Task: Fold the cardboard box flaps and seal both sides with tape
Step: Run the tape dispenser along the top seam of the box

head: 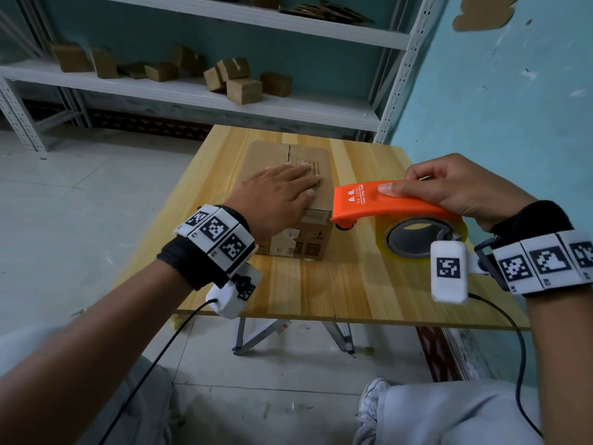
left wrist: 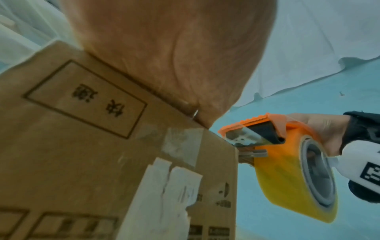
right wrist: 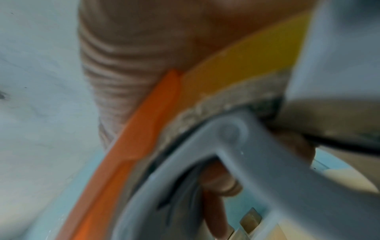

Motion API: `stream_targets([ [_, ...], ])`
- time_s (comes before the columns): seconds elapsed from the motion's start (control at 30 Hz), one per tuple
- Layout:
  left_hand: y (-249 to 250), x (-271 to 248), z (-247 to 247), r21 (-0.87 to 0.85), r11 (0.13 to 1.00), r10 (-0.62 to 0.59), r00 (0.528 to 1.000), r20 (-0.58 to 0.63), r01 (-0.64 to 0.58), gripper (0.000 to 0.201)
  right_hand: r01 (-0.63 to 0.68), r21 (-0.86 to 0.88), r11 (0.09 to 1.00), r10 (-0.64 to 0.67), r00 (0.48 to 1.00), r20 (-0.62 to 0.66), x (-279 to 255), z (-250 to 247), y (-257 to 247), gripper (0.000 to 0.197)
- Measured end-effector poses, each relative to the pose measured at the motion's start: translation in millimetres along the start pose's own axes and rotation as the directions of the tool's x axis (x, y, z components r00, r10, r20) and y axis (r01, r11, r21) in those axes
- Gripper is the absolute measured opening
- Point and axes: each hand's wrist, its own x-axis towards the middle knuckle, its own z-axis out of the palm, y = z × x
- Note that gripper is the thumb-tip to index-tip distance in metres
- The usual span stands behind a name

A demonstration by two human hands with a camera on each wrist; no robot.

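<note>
On a light pine tabletop (head: pixel 369 277) beside a turquoise wall, a small brown cardboard box (head: pixel 308 220) stands with its top flaps folded shut — nothing of its inside is on show. Printed Chinese characters in a black frame mark its side, seen from the left wrist, along with torn scraps of white label and a patch of old clear tape near the upper corner.

The person's left hand (head: pixel 279 197) lies flat on top of the box, fingers straight and spread, palm pressing the flaps down over the centre seam. From the left wrist view the heel of that hand (left wrist: pixel 164 61) sits against the box (left wrist: pixel 86 154) at its top edge.

Just to the right of the box, the right hand (head: pixel 459 191) holds an orange plastic tape dispenser (head: pixel 385 200) loaded with a roll of yellowish clear packing tape (head: pixel 423 239) — thumb laid along the orange top guard, fingers curled over the far side. The dispenser's front end is at the box's upper right corner; in the left wrist view its toothed edge and roller (left wrist: pixel 246 138) sit right beside that corner, though contact cannot be made out. The right wrist view is blurred, showing only the orange guard (right wrist: pixel 127 146), tape roll and grey hub close up.

White metal shelving (head: pixel 192 91) behind the tabletop carries several more small cardboard boxes (head: pixel 244 81).
</note>
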Motion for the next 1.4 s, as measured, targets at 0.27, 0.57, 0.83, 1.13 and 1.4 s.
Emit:
stream_targets([
  [0.27, 17, 10, -6, -0.307, 0.947, -0.136, 0.986, -0.101, 0.099, 0.038, -0.004, 0.050, 0.999, 0.005, 1.000, -0.018, -1, 1, 2, 0.042],
  [0.57, 17, 10, 12, -0.281, 0.956, -0.125, 0.980, -0.152, 0.078, 0.044, 0.002, 0.065, 0.998, 0.000, 1.000, -0.024, 0, 1, 6, 0.047],
  [0.83, 15, 9, 15, -0.071, 0.997, -0.027, 0.998, -0.062, 0.022, 0.086, -0.005, 0.059, 0.998, 0.006, 1.000, -0.023, 0, 2, 6, 0.040],
  [1.13, 19, 8, 13, -0.044, 0.998, -0.036, 0.999, -0.031, 0.035, 0.102, -0.009, 0.056, 0.998, 0.011, 1.000, -0.027, 0, 3, 7, 0.048],
  [1.4, 15, 13, 17, -0.107, 0.994, -0.045, 0.995, -0.093, 0.034, 0.077, -0.014, 0.062, 0.998, 0.016, 0.999, -0.029, 0, 4, 7, 0.050],
])
